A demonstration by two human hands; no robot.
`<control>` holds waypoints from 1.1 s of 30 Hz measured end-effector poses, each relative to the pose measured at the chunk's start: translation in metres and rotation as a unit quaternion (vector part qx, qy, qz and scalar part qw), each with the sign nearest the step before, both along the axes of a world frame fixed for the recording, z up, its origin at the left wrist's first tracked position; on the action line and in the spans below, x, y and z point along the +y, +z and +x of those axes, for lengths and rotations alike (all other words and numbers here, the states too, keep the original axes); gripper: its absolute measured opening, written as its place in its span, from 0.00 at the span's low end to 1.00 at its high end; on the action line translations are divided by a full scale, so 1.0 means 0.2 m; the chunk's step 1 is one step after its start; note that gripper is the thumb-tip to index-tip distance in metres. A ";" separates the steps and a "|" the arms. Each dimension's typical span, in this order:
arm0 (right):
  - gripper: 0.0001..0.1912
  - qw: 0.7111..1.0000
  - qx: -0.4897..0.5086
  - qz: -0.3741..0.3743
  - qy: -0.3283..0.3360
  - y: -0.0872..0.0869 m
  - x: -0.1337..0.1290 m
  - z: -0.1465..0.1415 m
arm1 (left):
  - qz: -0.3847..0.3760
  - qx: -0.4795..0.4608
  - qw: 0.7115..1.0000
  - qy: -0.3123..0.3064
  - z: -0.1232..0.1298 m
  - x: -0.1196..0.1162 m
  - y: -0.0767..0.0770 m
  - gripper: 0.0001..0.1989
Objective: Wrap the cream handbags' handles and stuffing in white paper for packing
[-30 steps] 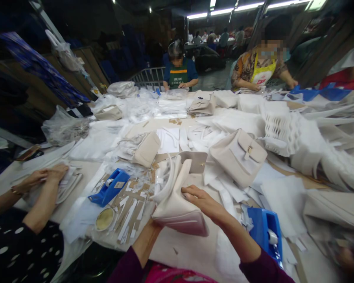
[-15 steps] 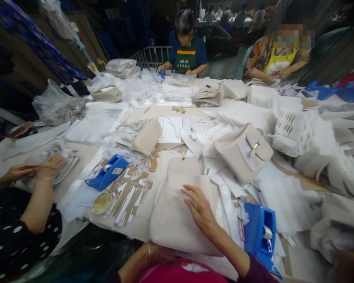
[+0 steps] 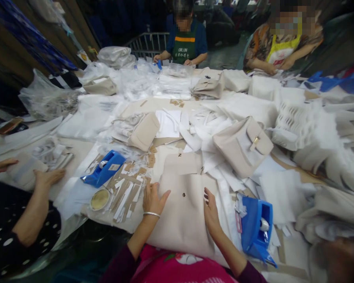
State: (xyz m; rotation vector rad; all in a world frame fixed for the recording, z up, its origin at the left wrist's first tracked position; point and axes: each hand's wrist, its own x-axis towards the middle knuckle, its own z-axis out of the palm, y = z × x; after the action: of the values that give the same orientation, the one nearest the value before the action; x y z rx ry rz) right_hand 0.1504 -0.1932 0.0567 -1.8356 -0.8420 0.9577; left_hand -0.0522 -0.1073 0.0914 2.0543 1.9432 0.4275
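Framing the pale bag (image 3: 183,220) flat on the counter (image 3: 135,107) before me with my left hand (image 3: 153,199) and right hand (image 3: 211,212), both loosely spread, I could scuff its front on the metal clasp (image 3: 179,155) beyond if the outspread flap (image 3: 183,166) folds down crooked.

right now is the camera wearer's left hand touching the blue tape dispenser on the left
Apart: the head view shows white and brown strips lying between the left hand and the blue tape dispenser.
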 end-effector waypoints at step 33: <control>0.24 0.974 0.194 -0.119 0.014 0.24 0.27 0.00 | -0.199 -0.069 0.974 0.083 -0.12 0.30 -0.12 0.10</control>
State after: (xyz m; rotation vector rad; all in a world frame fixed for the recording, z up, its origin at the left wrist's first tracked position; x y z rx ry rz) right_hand 0.1497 -0.1385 0.1052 -1.7513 -0.5292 1.4291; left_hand -0.0755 -0.0474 0.0669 1.5798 1.9363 0.1861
